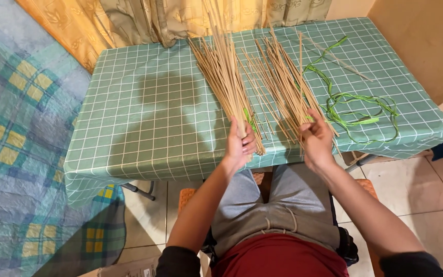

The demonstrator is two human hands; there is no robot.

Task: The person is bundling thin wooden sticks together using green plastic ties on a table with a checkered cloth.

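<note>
The tabletop (144, 128), covered in green checked cloth, serves as reference. Beside its left edge lies a blue and yellow plaid blanket (11, 133). At its near edge, the left hand (239, 143) is closed around the base of a stick bundle (221, 72). Just right of that, the right hand (316, 138) pinches loose sticks (283, 77) fanned across the cloth. Green ribbon (357, 107) lies coiled toward the right end.

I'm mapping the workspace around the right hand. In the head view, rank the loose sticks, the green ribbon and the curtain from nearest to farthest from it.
From the right hand:
1. Loose sticks: touching the hand, fanned out on the table above it.
2. Green ribbon: on the tablecloth, just right of the hand.
3. Curtain: behind the table's far edge, upper left.
</note>
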